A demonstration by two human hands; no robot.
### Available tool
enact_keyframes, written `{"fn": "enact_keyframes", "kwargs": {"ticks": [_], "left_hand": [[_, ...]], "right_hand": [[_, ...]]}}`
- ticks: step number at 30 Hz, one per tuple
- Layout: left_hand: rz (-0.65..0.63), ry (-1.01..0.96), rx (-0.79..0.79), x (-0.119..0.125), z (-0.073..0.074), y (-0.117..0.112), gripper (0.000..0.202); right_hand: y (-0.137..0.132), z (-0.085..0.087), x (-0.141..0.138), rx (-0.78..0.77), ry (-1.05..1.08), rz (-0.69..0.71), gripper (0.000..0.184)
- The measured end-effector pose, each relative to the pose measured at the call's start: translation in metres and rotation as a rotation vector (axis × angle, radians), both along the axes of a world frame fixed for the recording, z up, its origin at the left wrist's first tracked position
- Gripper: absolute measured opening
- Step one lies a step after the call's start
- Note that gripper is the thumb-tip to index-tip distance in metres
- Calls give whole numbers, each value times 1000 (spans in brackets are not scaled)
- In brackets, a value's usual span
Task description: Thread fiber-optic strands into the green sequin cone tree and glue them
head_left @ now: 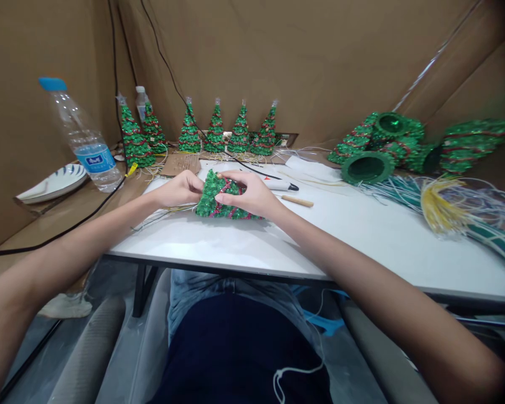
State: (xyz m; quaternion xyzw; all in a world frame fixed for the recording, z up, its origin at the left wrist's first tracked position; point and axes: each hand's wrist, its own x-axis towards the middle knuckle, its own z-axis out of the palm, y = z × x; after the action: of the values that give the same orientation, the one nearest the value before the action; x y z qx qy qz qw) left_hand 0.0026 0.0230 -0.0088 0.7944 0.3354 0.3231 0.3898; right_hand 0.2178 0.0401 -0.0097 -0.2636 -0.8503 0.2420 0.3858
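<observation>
The space is enclosed by brown walls point(298, 50), and a white-topped bench point(362, 235) is set before them. On the large blue-capped bottle point(96, 160), a blue label with a white M-like mark can be seen; its smaller print cannot be read. Faint writing is carried by a cardboard piece point(180, 165), too small to be made out.

Six standing trees point(215, 130), green with red garland, are counted at the back: two at the left, four in a row. At the right, several more are heaped as a pile of trees point(368, 168), overlapped too much for a sure count; two round open bases are turned outward. One small white-capped bottle point(141, 102), one plate point(61, 182), one wooden stick point(297, 201) and one white tool point(280, 184) with a dark tip are also seen.

The held tree point(216, 196) is laid on its side near the front edge, base to the left. It is pinched between the thumb and fingers of the right hand point(248, 193). The left hand point(180, 189) is bunched at the base; whether anything is pinched there cannot be told, the fingertips being hidden.

A bare strip is left along the front edge, and wider room between the stick and the wire bundle point(441, 207).
</observation>
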Motion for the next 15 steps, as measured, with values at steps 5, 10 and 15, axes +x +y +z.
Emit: {"fn": "enact_keyframes", "kwargs": {"ticks": [5,10,15], "left_hand": [[4,3,15,0,0,1,19],[-14,-12,-3,0,1,1,17],[-13,-7,-13,0,1,2,18]], "right_hand": [[-2,1,-1,-5,8,-12,56],[-5,2,-2,-20,6,-44,56],[-4,2,-1,-27,-5,-39,60]]}}
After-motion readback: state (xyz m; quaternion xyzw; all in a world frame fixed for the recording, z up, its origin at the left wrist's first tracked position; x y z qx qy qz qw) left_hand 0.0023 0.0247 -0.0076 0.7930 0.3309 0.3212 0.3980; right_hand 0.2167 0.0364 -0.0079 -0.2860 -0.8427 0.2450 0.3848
